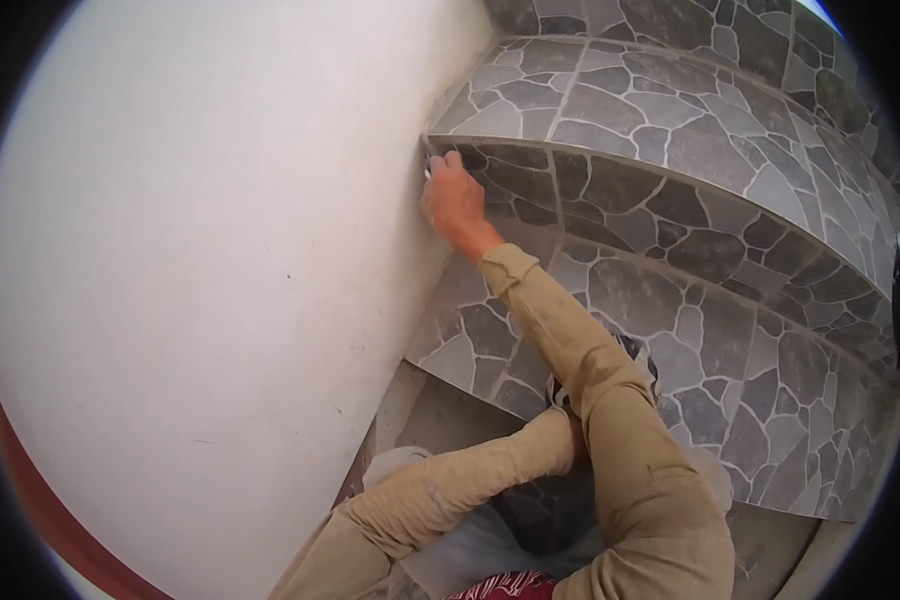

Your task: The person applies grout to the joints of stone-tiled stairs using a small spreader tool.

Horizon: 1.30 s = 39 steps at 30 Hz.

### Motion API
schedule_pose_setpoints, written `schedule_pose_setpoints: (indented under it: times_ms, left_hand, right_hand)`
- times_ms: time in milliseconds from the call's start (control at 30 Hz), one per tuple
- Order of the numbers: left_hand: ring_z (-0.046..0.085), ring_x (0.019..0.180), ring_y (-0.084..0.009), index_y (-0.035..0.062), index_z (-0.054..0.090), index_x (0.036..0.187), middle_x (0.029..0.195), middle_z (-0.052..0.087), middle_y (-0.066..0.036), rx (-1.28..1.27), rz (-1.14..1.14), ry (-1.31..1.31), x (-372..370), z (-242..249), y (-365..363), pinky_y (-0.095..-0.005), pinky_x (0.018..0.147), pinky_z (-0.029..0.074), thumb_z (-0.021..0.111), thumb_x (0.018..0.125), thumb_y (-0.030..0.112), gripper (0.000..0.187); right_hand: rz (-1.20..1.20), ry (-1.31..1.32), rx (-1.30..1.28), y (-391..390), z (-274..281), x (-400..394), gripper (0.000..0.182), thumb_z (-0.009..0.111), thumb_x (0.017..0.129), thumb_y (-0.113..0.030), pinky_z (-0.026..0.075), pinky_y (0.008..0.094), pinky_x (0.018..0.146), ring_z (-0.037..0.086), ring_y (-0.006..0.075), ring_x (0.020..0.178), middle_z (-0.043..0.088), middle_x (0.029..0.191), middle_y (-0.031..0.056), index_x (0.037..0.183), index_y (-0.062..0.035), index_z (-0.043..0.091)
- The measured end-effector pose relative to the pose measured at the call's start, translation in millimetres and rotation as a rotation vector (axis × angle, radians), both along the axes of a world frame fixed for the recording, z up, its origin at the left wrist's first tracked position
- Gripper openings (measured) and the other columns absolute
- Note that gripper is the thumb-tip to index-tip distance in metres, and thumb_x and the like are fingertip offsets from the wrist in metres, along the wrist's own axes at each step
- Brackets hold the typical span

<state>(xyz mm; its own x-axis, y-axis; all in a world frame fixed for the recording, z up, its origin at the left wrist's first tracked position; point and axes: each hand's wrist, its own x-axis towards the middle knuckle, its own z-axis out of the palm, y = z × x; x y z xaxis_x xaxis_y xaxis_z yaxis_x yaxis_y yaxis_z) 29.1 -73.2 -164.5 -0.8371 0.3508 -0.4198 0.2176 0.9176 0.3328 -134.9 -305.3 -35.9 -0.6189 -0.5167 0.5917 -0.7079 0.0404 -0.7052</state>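
Note:
My right hand (455,205) reaches up to the corner where the white wall (220,220) meets the stair riser (620,195). Its fingers are closed on something small and pale at the wall side, mostly hidden by the hand. My left arm crosses beneath the right sleeve. Only a bit of wrist shows of my left hand (577,437), and its fingers are hidden. A black-and-white item (638,355) peeks out from behind the right forearm near that hand; I cannot make out its kind.
Curved steps with grey stone-pattern tiles rise ahead and to the right, with a tiled tread (710,350) below the riser. A higher tread (610,95) juts above the right hand. The lower tread's front edge lies near my legs. A red-brown band (45,500) runs along the wall's lower left.

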Motion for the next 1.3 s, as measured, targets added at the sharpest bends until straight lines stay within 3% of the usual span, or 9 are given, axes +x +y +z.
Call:
schedule_pose_setpoints:
  times_ms: [333,533,700,833,933,1000,1067,1167,1300]
  left_hand:
    - [0.052,0.126,-0.0264,0.0197,0.059,0.131,0.138,0.055,-0.009,0.224,-0.022,0.272,20,-53,32,-0.0418,0.106,0.040,0.055,0.088,0.025,0.043]
    - [0.045,0.133,-0.0276,0.0191,0.050,0.139,0.145,0.046,-0.012,0.346,-0.079,-0.122,0,27,24,-0.0409,0.110,0.036,0.051,0.091,0.026,0.049]
    - [0.049,0.128,-0.0310,0.0161,0.055,0.133,0.138,0.052,-0.015,0.385,-0.053,0.036,-8,38,3,-0.0413,0.107,0.039,0.054,0.089,0.026,0.045]
    - [0.053,0.123,-0.0344,0.0131,0.060,0.127,0.131,0.058,-0.018,0.406,0.030,0.263,-29,61,-27,-0.0418,0.103,0.043,0.057,0.088,0.026,0.041]
    - [0.059,0.114,-0.0361,0.0098,0.061,0.124,0.123,0.062,-0.021,0.242,0.510,0.328,-84,38,-81,-0.0438,0.097,0.047,0.059,0.087,0.024,0.040]
    - [0.060,0.113,-0.0335,0.0081,0.058,0.125,0.123,0.062,-0.017,0.482,0.931,0.378,-111,58,-122,-0.0415,0.094,0.049,0.056,0.089,0.026,0.040]
    - [0.057,0.117,-0.0278,0.0104,0.049,0.133,0.129,0.058,-0.010,1.908,1.078,0.280,-113,125,-126,-0.0436,0.097,0.046,0.058,0.087,0.033,0.052]
    - [0.055,0.117,-0.0242,0.0137,0.041,0.138,0.128,0.055,-0.006,2.047,0.874,0.571,-120,130,-122,-0.0478,0.099,0.042,0.055,0.091,0.040,0.056]
    - [0.053,0.114,-0.0255,0.0124,0.046,0.131,0.122,0.055,-0.009,2.371,0.795,0.536,-137,149,-145,-0.0513,0.103,0.037,0.051,0.095,0.042,0.047]
  right_hand:
    - [0.031,-0.107,0.136,-5,21,38,0.028,0.063,0.080,-0.005,0.053,0.0500,0.075,0.063,0.0428,0.091,0.046,0.112,0.0225,0.104,0.0001,0.047]
    - [0.049,-0.185,0.181,-7,31,25,0.032,0.064,0.081,-0.007,0.052,0.0523,0.077,0.063,0.0441,0.090,0.045,0.113,0.0223,0.106,-0.0002,0.044]
    - [-0.004,-0.097,0.108,-2,3,-10,0.021,0.053,0.088,-0.008,0.052,0.0516,0.074,0.063,0.0453,0.084,0.050,0.116,0.0239,0.106,-0.0005,0.049]
    - [-0.074,-0.017,-0.247,17,24,-23,0.012,0.057,0.087,-0.012,0.050,0.0500,0.071,0.061,0.0456,0.080,0.062,0.092,0.0208,0.091,-0.0005,0.057]
    - [-0.010,0.046,-0.434,44,71,-33,0.015,0.061,0.086,-0.013,0.049,0.0453,0.064,0.061,0.0403,0.069,0.065,0.076,0.0179,0.082,0.0013,0.059]
    - [0.053,0.056,-0.483,63,89,-35,0.018,0.063,0.086,-0.014,0.049,0.0424,0.060,0.062,0.0355,0.062,0.065,0.070,0.0161,0.080,0.0023,0.059]
    - [0.241,-0.381,-0.374,81,101,-38,0.018,0.065,0.086,-0.014,0.048,0.0352,0.050,0.061,0.0222,0.051,0.065,0.066,0.0121,0.081,0.0025,0.061]
    - [0.285,-0.534,-0.527,94,89,-42,0.020,0.068,0.087,-0.016,0.047,0.0300,0.045,0.061,0.0132,0.052,0.065,0.067,0.0080,0.084,0.0034,0.064]
    - [0.137,-0.899,-0.479,110,79,-60,0.030,0.067,0.086,-0.014,0.059,0.0320,0.050,0.066,0.0213,0.062,0.062,0.082,0.0146,0.098,0.0121,0.057]
